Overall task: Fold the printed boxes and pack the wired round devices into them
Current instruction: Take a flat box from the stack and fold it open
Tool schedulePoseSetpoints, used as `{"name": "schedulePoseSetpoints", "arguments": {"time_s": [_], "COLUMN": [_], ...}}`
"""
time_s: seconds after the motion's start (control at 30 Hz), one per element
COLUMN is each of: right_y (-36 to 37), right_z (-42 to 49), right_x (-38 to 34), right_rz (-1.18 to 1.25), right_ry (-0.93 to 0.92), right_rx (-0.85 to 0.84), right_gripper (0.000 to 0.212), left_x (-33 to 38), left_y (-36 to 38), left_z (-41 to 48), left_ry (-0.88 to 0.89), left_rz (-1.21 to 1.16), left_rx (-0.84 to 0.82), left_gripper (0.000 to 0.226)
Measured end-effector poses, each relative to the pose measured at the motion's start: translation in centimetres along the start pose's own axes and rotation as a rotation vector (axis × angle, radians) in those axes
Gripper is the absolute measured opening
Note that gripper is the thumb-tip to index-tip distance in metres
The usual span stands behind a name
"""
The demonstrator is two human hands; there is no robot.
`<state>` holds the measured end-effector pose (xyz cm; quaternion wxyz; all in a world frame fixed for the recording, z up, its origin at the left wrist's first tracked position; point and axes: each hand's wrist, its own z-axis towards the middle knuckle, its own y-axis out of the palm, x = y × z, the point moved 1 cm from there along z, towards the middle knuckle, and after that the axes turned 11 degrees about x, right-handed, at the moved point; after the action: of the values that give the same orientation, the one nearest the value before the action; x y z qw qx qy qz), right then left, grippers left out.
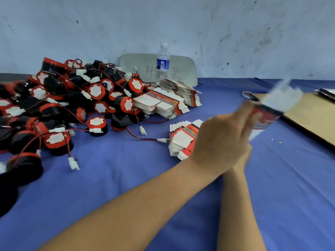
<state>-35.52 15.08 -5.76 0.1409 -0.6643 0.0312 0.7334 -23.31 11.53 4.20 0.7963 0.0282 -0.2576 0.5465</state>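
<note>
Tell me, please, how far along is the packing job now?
Done: no folded or packed box is visible. In hand: the left hand holds one blurred printed box in the air; the right hand is mostly hidden. Left: the pile of round devices and the flat box stacks wait.

Cool, even, diffuse indoor light, moderately bright, no glare. Only faint soft shadows on the blue tablecloth (pixel 126 187) under the forearms and beside the round devices (pixel 72 105). Heavy motion blur on the raised printed box (pixel 272 109) and the fingertips gripping it. Wide-angle bending towards the edges. Black device bodies at far left crushed dark.
</note>
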Motion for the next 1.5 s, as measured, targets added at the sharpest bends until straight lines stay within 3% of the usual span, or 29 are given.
{"name": "schedulePoseSetpoints", "arguments": {"time_s": [0.07, 0.17, 0.27, 0.37, 0.43, 0.53, 0.57, 0.67, 0.73, 0.8, 0.87, 0.97, 1.1, 1.27, 1.4, 1.5], "right_y": [-0.4, -0.8, 0.1, 1.7, 1.7, 2.0, 2.5, 4.7, 5.5, 5.9, 5.8, 5.8, 5.5, 5.0, 4.8, 4.6], "right_z": [-0.6, -2.4, -7.0, -9.9, -9.1, -10.3, -12.0, -18.7, -20.6, -20.2, -19.7, -20.2, -20.5, -20.5, -21.2, -21.3], "right_x": [-0.9, -3.5, -6.4, -6.6, -5.8, -6.0, -6.2, -5.4, -4.5, -3.8, -3.2, -3.1, -3.2, -3.8, -3.9, -4.2], "right_rz": [-0.026, 0.099, 0.199, -0.175, -0.361, -0.246, -0.193, -0.219, -0.203, -0.113, -0.014, 0.084, 0.175, 0.176, 0.198, 0.253], "right_ry": [-0.065, -0.226, -0.458, -0.614, -0.517, -0.567, -0.614, -0.665, -0.639, -0.483, -0.368, -0.290, -0.355, -0.428, -0.420, -0.415], "right_rx": [0.073, 0.217, 0.236, 0.169, 0.080, 0.002, -0.077, -0.526, -0.647, -0.704, -0.781, -0.895, -0.996, -1.046, -1.101, -1.132], "right_gripper": [0.016, 0.012, 0.030, 0.027, 0.028, 0.034, 0.045, 0.096, 0.107, 0.112, 0.113, 0.104, 0.094, 0.060, 0.078, 0.078], "left_x": [-1.6, -7.0, -11.0, -13.0, -13.4, -13.6, -13.4, -12.8, -12.1, -11.6, -11.3, -11.0, -10.7, -10.5, -10.6, -10.3], "left_y": [-3.9, -10.5, -15.8, -17.9, -18.3, -18.4, -18.2, -18.3, -18.4, -18.3, -17.8, -17.2, -17.5, -17.5, -17.3, -17.0], "left_z": [-0.4, -3.4, -6.8, -9.1, -9.7, -9.6, -9.5, -9.6, -9.1, -8.7, -8.8, -9.5, -9.5, -9.3, -9.6, -9.8], "left_ry": [-0.246, -0.637, -0.851, -0.948, -0.988, -1.006, -1.017, -1.064, -1.175, -1.316, -1.381, -1.375, -1.249, -1.224, -1.191, -1.162], "left_rz": [-0.156, -0.259, -0.258, -0.254, -0.285, -0.327, -0.358, -0.444, -0.710, -1.007, -1.105, -1.081, -0.956, -0.981, -1.033, -1.038], "left_rx": [0.201, 0.307, 0.419, 0.436, 0.421, 0.366, 0.372, 0.375, 0.294, 0.151, 0.114, 0.082, 0.076, 0.064, 0.059, 0.049], "left_gripper": [0.022, 0.013, 0.015, 0.019, 0.023, 0.033, 0.033, 0.031, 0.040, 0.055, 0.057, 0.057, 0.062, 0.071, 0.073, 0.068]}}
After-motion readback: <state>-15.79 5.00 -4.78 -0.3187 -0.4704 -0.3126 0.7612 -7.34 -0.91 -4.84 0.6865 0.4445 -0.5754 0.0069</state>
